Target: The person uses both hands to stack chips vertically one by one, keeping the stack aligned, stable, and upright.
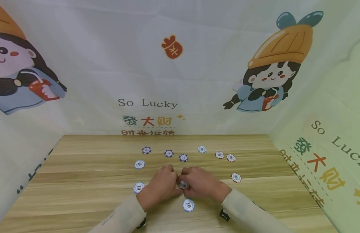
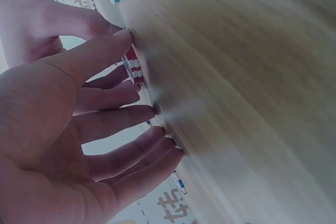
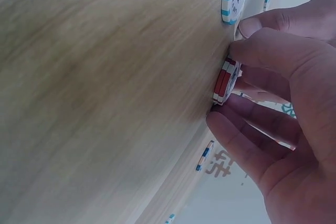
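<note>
A small stack of red-and-white poker chips (image 3: 226,81) sits on the table between my two hands. My right hand (image 1: 201,182) holds it, thumb on one side and fingers on the other; it hides part of the stack in the head view. My left hand (image 1: 160,187) is just to the left, its fingers (image 2: 128,182) fairly straight and spread, tips down at the wood. The left thumb reaches the stack's edge in the left wrist view; how firmly it touches I cannot tell. A light-blue chip (image 1: 188,205) marked 10 lies nearest, in front of the hands.
Other chips lie flat on the wooden table (image 1: 80,181): dark-blue chips (image 1: 183,158) beyond the hands, light-blue chips (image 1: 139,164) to the left, and red-edged chips (image 1: 236,177) to the right. A printed cloth (image 1: 197,84) walls the table's back and sides.
</note>
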A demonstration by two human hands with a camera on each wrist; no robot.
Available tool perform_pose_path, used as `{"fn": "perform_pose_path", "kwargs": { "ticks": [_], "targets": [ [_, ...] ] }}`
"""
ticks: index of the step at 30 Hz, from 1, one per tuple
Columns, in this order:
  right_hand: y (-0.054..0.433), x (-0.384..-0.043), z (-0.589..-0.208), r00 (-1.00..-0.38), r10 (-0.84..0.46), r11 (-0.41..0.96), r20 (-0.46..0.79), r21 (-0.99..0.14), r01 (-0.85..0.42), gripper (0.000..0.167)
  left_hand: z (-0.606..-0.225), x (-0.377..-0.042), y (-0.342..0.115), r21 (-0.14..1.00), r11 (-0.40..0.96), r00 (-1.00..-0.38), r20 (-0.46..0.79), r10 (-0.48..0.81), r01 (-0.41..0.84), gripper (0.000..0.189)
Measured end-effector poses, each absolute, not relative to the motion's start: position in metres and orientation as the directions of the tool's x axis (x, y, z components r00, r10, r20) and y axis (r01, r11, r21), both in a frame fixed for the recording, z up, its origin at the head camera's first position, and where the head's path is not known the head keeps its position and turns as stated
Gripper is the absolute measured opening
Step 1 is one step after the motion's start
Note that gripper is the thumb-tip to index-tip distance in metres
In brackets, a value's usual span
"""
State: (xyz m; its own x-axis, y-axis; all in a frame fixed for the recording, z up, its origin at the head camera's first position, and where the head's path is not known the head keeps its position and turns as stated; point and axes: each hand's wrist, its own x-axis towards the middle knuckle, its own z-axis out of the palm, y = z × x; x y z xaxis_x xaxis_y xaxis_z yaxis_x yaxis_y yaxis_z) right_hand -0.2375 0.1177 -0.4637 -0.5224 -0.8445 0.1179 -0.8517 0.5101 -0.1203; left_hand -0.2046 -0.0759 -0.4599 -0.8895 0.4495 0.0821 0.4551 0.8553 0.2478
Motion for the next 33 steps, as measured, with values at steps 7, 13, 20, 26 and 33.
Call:
{"fn": "perform_pose_path", "kwargs": {
  "ticks": [7,13,20,26,33],
  "targets": [
    [0.124,-0.235,-0.462,-0.576,-0.813,0.566,0.085,-0.121,-0.816,0.044,-0.464,-0.208,-0.076,0.244,0.854,-0.887,0.090,0.453,0.460,0.046],
    [0.138,-0.235,-0.459,-0.592,-0.802,0.587,0.076,-0.077,-0.806,0.046,-0.461,-0.207,-0.076,0.261,0.850,-0.887,0.072,0.456,0.458,0.048],
    [0.159,-0.232,-0.459,-0.609,-0.787,0.604,0.102,-0.079,-0.793,0.041,-0.459,-0.204,-0.075,0.251,0.851,-0.885,0.062,0.461,0.461,0.050],
    [0.183,-0.229,-0.457,-0.613,-0.773,0.611,0.162,-0.069,-0.789,0.034,-0.461,-0.204,-0.075,0.245,0.847,-0.881,0.077,0.468,0.471,0.049],
    [0.215,-0.229,-0.458,-0.646,-0.745,0.641,0.166,-0.087,-0.762,0.027,-0.459,-0.203,-0.075,0.257,0.842,-0.878,0.085,0.470,0.475,0.048]
  ]
}}
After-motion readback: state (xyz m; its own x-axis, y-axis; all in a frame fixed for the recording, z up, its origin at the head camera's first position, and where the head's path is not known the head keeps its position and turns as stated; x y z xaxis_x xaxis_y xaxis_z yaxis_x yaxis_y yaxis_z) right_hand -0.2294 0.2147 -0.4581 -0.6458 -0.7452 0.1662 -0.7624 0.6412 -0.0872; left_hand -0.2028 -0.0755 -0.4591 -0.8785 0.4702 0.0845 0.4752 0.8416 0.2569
